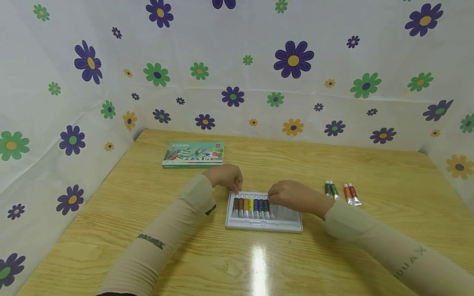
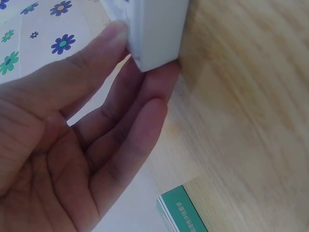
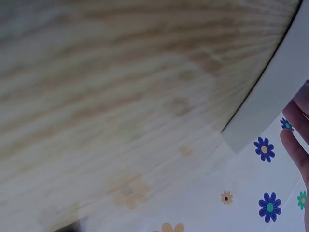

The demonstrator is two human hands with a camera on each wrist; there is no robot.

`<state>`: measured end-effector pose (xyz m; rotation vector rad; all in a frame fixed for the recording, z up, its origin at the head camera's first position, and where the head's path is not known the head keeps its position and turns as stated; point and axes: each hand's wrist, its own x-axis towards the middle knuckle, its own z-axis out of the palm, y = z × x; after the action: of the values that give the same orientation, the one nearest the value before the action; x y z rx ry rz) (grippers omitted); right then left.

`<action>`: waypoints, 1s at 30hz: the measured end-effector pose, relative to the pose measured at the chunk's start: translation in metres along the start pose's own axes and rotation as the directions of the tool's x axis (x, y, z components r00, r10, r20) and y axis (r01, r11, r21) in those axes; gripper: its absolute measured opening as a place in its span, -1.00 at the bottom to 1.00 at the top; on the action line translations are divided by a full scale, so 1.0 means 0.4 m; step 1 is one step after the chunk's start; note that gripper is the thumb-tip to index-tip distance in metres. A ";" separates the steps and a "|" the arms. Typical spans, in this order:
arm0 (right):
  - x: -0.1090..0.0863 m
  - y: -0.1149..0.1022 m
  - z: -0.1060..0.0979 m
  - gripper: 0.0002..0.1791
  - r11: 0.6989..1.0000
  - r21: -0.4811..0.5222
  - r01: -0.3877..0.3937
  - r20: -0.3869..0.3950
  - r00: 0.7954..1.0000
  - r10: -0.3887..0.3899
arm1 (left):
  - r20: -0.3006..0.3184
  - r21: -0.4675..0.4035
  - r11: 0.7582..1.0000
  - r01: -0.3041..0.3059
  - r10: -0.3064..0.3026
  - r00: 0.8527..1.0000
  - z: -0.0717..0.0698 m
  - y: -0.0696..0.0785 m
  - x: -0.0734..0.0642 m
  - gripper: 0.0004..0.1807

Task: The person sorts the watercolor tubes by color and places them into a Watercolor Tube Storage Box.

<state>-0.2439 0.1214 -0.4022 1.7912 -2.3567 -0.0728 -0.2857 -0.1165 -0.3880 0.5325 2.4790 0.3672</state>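
Note:
A white plastic tray lies on the table with a row of small paint tubes in its left part. My left hand holds the tray's far left corner; in the left wrist view, the thumb lies on one side of the white corner and fingers on the other. Over the tray's middle, my right hand has its curled fingertips at the last paint tube of the row, covering its upper end. In the right wrist view, only a few fingers show beyond the tray's white side.
Two dark and green paint tubes and two orange and red ones lie right of the tray. A flat green illustrated box lies at the back left. Flower-printed white cloth walls in the wooden table.

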 end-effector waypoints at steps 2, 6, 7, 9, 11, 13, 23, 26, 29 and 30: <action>-0.009 -0.002 -0.003 -0.79 1.000 0.002 -0.006 -0.005 1.000 0.006 | -0.003 -0.006 1.000 -0.001 0.001 1.000 0.002 0.001 0.000 -0.95; -0.041 0.002 -0.024 -0.74 1.000 -0.011 -0.025 -0.031 0.999 0.025 | -0.004 0.003 1.000 -0.003 0.003 1.000 0.003 0.003 -0.001 -0.95; -0.052 0.006 -0.032 -0.73 0.999 -0.016 -0.035 -0.042 0.999 0.034 | -0.003 0.008 1.000 -0.003 0.003 1.000 0.003 0.003 -0.002 -0.95; -0.078 0.016 -0.051 -0.71 0.998 -0.036 -0.054 -0.072 0.996 0.051 | -0.001 0.017 1.000 0.001 -0.001 1.000 0.003 0.005 -0.004 -0.95; -0.108 0.029 -0.069 -0.70 0.995 -0.034 -0.090 -0.104 0.991 0.086 | 0.001 0.019 1.000 0.004 -0.004 1.000 0.002 0.006 -0.006 -0.95; -0.140 0.042 -0.087 -0.69 0.992 -0.034 -0.122 -0.139 0.983 0.117 | 0.002 0.021 1.000 0.006 -0.006 1.000 0.000 0.006 -0.008 -0.95; -0.257 0.089 -0.098 -0.74 0.969 -0.004 -0.247 -0.118 0.962 0.245 | -0.001 0.012 1.000 0.003 -0.003 1.000 -0.002 -0.001 0.001 -0.95; -0.276 0.092 -0.089 -0.77 0.953 0.029 -0.302 -0.040 0.952 0.303 | -0.003 0.014 1.000 0.002 -0.002 1.000 -0.002 0.000 0.002 -0.95; -0.288 0.096 -0.075 -0.77 0.942 0.036 -0.335 0.029 0.942 0.334 | -0.002 0.009 1.000 0.005 -0.005 1.000 -0.002 0.004 0.001 -0.95; -0.291 0.097 -0.071 -0.76 0.939 0.032 -0.341 0.048 0.939 0.339 | -0.001 0.006 1.000 0.007 -0.007 1.000 -0.002 0.005 0.000 -0.95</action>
<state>-0.2459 0.2456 -0.3817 1.3811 -2.6776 -0.0157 -0.2856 -0.1146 -0.3867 0.5263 2.4827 0.3576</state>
